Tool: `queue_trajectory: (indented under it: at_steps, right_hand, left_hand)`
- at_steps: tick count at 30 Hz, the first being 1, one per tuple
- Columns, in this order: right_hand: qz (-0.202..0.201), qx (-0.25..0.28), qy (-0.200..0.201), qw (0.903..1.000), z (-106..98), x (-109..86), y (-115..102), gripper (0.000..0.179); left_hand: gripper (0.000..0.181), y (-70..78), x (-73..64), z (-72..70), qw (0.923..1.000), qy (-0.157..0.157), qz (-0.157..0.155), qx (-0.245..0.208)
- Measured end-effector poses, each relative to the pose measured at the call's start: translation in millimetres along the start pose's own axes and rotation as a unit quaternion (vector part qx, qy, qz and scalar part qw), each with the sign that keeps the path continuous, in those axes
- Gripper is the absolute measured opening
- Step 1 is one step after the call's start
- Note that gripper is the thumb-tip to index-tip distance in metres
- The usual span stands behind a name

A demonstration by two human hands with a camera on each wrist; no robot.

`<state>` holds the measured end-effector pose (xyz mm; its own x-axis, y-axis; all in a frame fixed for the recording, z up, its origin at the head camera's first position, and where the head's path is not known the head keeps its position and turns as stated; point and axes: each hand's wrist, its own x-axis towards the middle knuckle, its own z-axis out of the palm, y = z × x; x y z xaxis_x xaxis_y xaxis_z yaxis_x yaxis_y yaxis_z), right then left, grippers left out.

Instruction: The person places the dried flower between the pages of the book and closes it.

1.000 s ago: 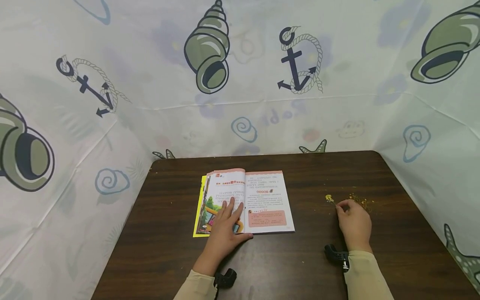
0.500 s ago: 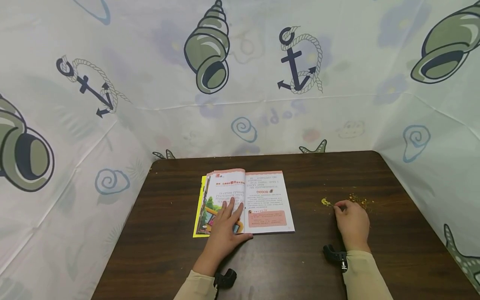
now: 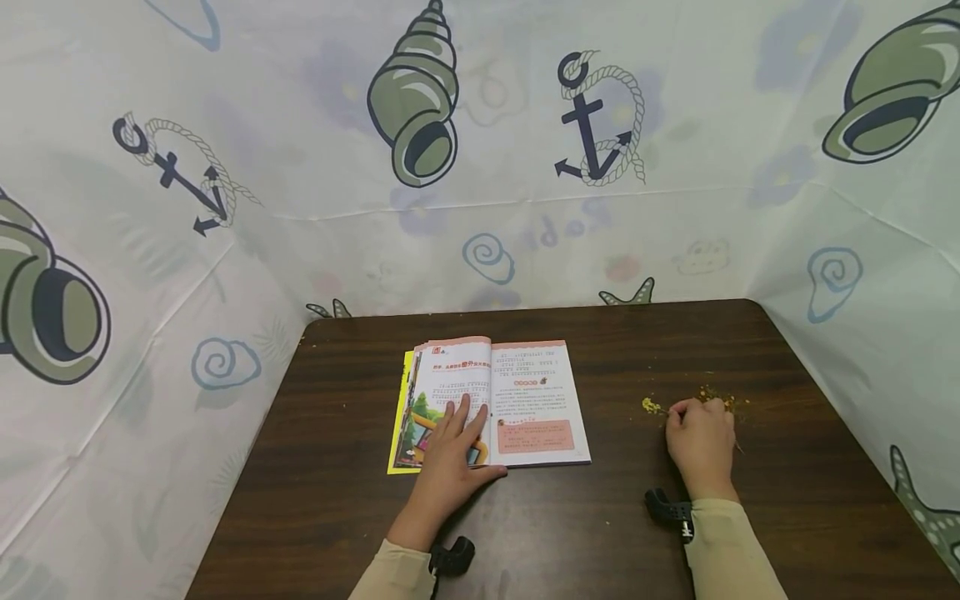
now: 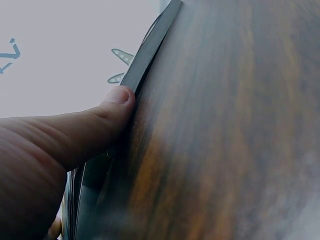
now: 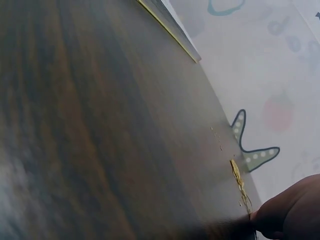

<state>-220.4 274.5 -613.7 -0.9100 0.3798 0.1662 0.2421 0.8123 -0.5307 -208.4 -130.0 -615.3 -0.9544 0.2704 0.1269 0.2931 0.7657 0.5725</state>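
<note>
An open book [image 3: 534,400] with printed pages lies on the dark wood table. My left hand [image 3: 450,454] rests spread over its left page, and the left thumb [image 4: 112,107] lies along the book's lower edge in the left wrist view. On the right, my right hand [image 3: 701,446] pinches the thin stem of a small dried yellow flower sprig [image 3: 651,406]. The sprig's yellow head [image 5: 236,172] points away from the fingertips, low over the table in the right wrist view. Just behind the right fingers lies a loose heap of dried flower bits [image 3: 720,394], partly hidden by the hand.
The dark wood table [image 3: 337,517] ends at a back edge against a white cloth [image 3: 675,233] printed with shells and anchors. A yellow cover [image 3: 400,417] shows beneath the book's left side. A few tiny crumbs are scattered on the tabletop.
My right hand has shifted slightly left and lower, bringing the sprig a little left and down. More of the flower heap shows behind it. The left hand and book stay still.
</note>
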Motion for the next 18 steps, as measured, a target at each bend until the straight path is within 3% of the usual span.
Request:
queue_trajectory:
  at_steps: [12,18]
  right_hand:
    - [0.009,0.012,-0.017,0.9997,0.2,0.3,-3.4,0.018]
    - [0.008,0.038,0.015,0.9992,-4.3,-1.2,-7.2,0.014]
  left_hand:
    - [0.107,2.4,0.1,-1.9,1.0000,-0.003,-0.002,-0.009]
    - [0.106,3.4,-0.5,-2.5,0.9999,-0.006,-0.006,-0.009]
